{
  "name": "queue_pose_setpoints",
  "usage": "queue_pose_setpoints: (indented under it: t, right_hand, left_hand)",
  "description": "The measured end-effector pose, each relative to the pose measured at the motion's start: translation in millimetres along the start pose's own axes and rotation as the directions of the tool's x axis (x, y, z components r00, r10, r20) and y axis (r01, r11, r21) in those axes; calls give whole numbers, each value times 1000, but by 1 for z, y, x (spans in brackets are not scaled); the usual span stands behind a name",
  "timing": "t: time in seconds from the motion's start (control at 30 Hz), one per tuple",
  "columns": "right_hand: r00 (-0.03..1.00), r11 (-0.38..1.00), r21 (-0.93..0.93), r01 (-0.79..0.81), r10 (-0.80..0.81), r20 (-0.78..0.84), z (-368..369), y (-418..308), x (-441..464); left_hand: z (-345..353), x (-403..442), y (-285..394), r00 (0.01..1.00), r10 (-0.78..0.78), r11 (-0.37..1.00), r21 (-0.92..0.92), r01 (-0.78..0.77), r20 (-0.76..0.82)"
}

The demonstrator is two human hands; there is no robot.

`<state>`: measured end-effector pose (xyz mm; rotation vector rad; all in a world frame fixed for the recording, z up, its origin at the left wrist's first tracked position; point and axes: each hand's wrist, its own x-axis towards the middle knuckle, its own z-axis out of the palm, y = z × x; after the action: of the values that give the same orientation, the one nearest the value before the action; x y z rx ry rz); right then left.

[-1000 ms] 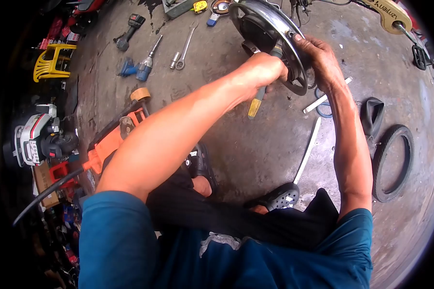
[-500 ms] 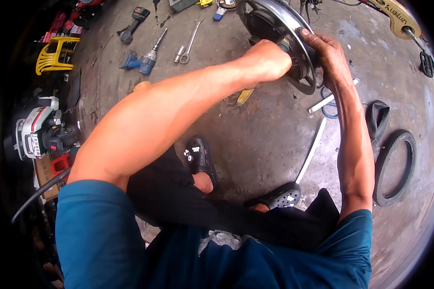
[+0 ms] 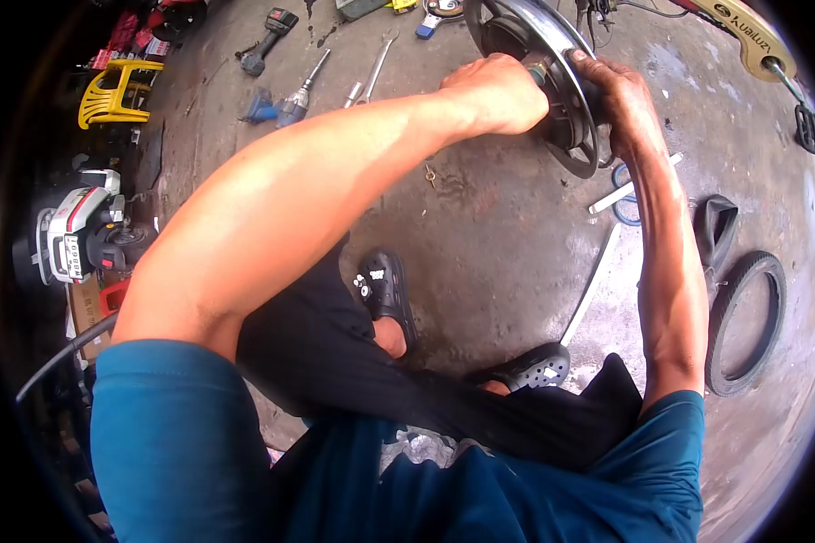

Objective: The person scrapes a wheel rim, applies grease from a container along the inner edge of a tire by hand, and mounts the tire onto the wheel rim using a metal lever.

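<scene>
The right hand [image 3: 623, 95] is partly curled over the edge of a wheel [image 3: 552, 32], thumb on the near face and the other fingers mostly hidden behind; it seems to brace the rim so that the wheel cannot swing away. The left hand [image 3: 498, 93] is closed in a fist by the hub [image 3: 505, 38], around a tool [image 3: 539, 72] of which only a short greenish stretch shows; what it touches at its far end cannot be told. The wheel stands tilted between the 2 hands, which likely keeps its inner side open to the fist. Its rim is bright, polished metal; the middle is dark, dull and stepped in rings.

On the rough, stained concrete floor [image 3: 480, 244], left of the hands, lie 2 power tools: a blue one [image 3: 290, 109] with a long metal nose and a dark one [image 3: 267, 41] beyond it. A slim steel wrench [image 3: 376, 68] and a socket [image 3: 352, 93] lie nearer the left hand, seemingly kept within reach. Below the right hand, a flat white bar [image 3: 609, 196] crosses a blue loop [image 3: 618, 214]. Farther right is a round, treaded black tire [image 3: 719, 335], beside limp, folded dark rubber [image 3: 717, 231].
</scene>
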<state>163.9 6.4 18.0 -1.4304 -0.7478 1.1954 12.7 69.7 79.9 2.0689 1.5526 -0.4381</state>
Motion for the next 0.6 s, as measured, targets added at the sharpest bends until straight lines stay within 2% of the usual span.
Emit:
queue_pose_setpoints:
  t: [0.13, 0.27, 0.3, 0.4, 0.43, 0.5, 0.6]
  right_hand:
    - [997, 998, -50, 48, -51, -54, 6, -1, 0]
    - [998, 1000, -13, -23, 22, -51, 10, -14, -2]
    - [999, 1000, -14, -11, 10, -49, 12, -17, 0]
    - [998, 1000, 20, 22, -21, -57, 12, -8, 8]
    - [989, 992, 97, 85, -72, -131, 14, -4, 10]
    - [989, 992, 0, 124, -124, -83, 11, -4, 10]
    - [984, 991, 38, 127, -121, -127, 16, -6, 10]
  left_hand:
    - [-3, -1, 0, 1000, 24, 1000, -3, -24, 7]
    - [-1, 1, 1, 1000, -1, 997, -81, -1, -20]
    - [1, -1, 3, 998, -33, 984, -175, 25, -47]
    - [6, 1, -1, 992, -63, 877, -468, 109, 113]
    - [5, -1, -3, 990, -40, 856, -506, 104, 134]
    - [2, -1, -7, 984, 11, 808, -581, 96, 178]
    - [7, 12, -17, 966, 136, 748, -663, 44, 218]
